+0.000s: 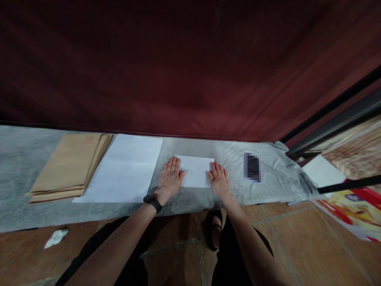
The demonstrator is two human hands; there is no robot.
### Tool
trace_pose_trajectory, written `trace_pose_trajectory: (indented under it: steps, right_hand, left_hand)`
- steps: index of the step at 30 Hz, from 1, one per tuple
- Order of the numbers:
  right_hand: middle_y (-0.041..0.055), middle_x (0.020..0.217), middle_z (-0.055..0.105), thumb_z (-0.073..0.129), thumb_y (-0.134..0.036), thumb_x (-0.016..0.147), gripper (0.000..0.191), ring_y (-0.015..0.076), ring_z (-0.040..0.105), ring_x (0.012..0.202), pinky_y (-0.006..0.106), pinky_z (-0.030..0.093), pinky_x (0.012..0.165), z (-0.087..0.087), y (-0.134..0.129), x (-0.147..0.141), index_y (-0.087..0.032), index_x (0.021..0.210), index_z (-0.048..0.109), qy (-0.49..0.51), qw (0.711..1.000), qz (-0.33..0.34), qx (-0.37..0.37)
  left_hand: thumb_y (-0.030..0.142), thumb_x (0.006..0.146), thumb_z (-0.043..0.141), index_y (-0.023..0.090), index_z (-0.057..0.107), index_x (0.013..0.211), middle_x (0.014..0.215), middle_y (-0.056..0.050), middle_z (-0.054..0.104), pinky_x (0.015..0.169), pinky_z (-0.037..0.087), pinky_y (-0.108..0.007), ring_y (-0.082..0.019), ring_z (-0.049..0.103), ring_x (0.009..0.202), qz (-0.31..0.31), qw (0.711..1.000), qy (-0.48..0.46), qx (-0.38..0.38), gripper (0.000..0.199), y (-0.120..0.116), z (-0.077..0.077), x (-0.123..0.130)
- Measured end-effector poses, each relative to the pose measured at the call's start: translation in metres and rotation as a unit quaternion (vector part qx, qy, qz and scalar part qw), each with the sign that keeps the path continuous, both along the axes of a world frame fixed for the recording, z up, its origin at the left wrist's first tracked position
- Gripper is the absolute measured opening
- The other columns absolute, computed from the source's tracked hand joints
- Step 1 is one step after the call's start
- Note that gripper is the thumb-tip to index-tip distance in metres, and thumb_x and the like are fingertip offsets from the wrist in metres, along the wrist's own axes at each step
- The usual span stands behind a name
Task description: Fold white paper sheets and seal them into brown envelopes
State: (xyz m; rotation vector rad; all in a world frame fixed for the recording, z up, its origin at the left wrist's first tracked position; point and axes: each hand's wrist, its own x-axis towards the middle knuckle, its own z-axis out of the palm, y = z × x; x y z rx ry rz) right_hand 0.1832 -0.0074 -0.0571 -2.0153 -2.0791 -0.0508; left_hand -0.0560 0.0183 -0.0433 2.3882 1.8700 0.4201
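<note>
A small white sheet of paper (pixel 195 172), perhaps folded, lies flat on the grey cloth (pixel 190 200) in front of me. Flat against its left edge rests my left hand (pixel 170 178), fingers stretched out and thumb on the paper. My right hand (pixel 219 178) lies the same way along the right edge, fingers extended and palm down. Neither hand grips anything. Left of my left hand is a larger white sheet (pixel 126 169), and beyond it a stack of brown paper envelopes (pixel 67 161).
To the right on the cloth lies a dark, pixelated rectangular item (pixel 252 167). A dark red curtain-like cloth (pixel 178 79) hangs behind. Black metal bars (pixel 336 107) stand at the right, near a red and yellow printed package (pixel 354 210). Crumpled white tissue (pixel 56 238) lies on the tiled floor.
</note>
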Motion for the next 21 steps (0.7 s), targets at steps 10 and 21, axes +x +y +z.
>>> trace_pose_trajectory:
  steps: [10,21]
  right_hand:
    - [0.0185,0.159,0.036,0.028,-0.031,0.105,0.055,0.0290,0.031,0.149,0.051,0.026,0.120,0.012,0.002,-0.007,-0.007,0.154,0.035,0.055,0.998,-0.012,0.034]
    - [0.0116,0.156,0.044,0.025,-0.033,0.107,0.052,0.0210,0.035,0.148,0.042,0.026,0.123,0.021,0.020,-0.068,-0.011,0.151,0.043,0.114,0.988,0.100,-0.012]
  left_hand:
    - [0.033,0.101,0.029,0.003,0.031,0.154,0.162,-0.018,0.031,0.126,0.016,-0.045,-0.027,0.021,0.153,0.011,0.999,-0.003,0.039,0.061,-0.007,0.011,0.007]
    - [0.020,0.099,0.024,0.009,0.037,0.153,0.161,-0.012,0.035,0.125,0.017,-0.045,-0.023,0.021,0.153,-0.072,0.997,0.007,-0.028,0.057,0.007,0.006,0.047]
